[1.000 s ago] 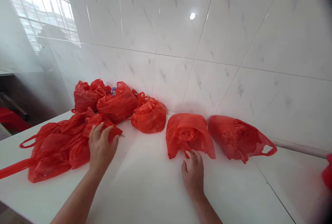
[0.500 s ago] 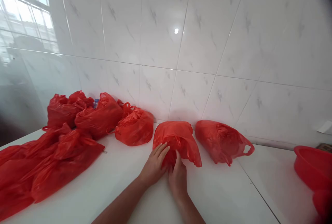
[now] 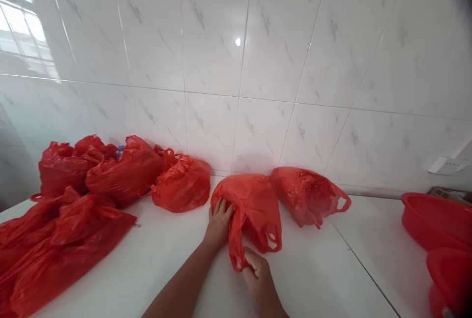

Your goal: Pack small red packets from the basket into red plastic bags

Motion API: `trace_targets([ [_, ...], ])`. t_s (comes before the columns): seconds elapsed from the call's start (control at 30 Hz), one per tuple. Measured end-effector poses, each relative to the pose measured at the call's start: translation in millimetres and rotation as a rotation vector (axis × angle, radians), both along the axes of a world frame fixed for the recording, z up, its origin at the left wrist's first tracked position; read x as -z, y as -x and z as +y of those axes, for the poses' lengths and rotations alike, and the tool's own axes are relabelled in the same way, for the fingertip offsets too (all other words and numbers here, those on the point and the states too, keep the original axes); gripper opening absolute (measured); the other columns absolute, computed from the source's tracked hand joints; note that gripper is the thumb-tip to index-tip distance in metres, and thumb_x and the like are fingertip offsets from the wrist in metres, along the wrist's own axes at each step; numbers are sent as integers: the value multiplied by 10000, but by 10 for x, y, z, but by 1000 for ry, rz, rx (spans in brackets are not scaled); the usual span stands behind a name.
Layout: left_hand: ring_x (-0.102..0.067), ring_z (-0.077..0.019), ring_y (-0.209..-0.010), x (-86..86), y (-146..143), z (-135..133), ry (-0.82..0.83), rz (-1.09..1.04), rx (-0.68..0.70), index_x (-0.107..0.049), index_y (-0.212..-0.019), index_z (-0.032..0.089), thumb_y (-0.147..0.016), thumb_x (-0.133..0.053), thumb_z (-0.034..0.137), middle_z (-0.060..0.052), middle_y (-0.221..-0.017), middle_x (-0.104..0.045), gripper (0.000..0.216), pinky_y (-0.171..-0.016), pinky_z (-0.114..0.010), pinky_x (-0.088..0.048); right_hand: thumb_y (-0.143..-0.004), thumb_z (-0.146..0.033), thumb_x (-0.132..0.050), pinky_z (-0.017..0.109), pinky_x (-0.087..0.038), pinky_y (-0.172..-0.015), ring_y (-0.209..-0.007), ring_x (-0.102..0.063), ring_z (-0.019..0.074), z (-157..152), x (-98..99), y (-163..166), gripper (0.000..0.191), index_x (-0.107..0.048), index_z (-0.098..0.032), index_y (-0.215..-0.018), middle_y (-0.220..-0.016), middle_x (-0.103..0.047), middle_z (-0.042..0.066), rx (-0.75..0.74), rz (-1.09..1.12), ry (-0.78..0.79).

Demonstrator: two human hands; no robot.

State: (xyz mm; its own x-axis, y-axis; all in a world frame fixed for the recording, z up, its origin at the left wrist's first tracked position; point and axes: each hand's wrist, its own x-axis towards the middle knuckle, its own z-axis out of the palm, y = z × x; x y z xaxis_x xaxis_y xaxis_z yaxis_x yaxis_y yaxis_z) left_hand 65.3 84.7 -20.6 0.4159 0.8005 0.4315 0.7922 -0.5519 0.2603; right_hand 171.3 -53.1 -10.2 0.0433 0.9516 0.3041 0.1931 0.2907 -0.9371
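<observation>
In the middle of the white counter, a red plastic bag (image 3: 254,195) leans toward the wall with its mouth facing me. My left hand (image 3: 220,222) lies against the bag's left side, fingers spread and partly tucked by its edge; its thumb is hidden. My right hand (image 3: 256,271) is closed on one of this bag's handles, pulled down and toward me. The other handle loop (image 3: 273,242) hangs loose to the right. What the bag contains is hidden.
Another red bag (image 3: 304,195) lies close on the right. Leftward sit a bunched red bag (image 3: 184,185) and several more red bags (image 3: 121,175), with a blue-capped bottle (image 3: 120,152) among them. Red basins (image 3: 435,224) stand far right. A tiled wall (image 3: 269,131) backs the white counter (image 3: 169,239).
My right hand has drawn a handle of the bag down toward me, and the second handle now shows. My left hand has shifted to the bag's left side. The view has turned right.
</observation>
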Motion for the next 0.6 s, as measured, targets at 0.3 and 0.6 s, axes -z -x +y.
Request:
trace_targets([
  [0.3, -158, -302, -1366, -43, 18, -65, 31, -16, -30, -412, -1323, 271, -772, -501, 190, -97, -1450, -316, 564, -1030, -538, -229, -743, -422, -533, 255, -398, -477, -535, -477, 145, -172, 141, -373, 216, -515, -212, -693, -608, -519, -9, 100, 720, 297],
  [0.6, -283, -242, -1331, -56, 187, -518, -193, -205, 56, -525, -1174, 231, -751, -456, 112, -77, -1334, -464, 444, -1098, -465, -204, -759, -721, -370, 345, -501, -726, -930, -629, 233, -122, -166, -608, 600, -618, -223, -984, -1034, -667, 86, 85, 493, 215],
])
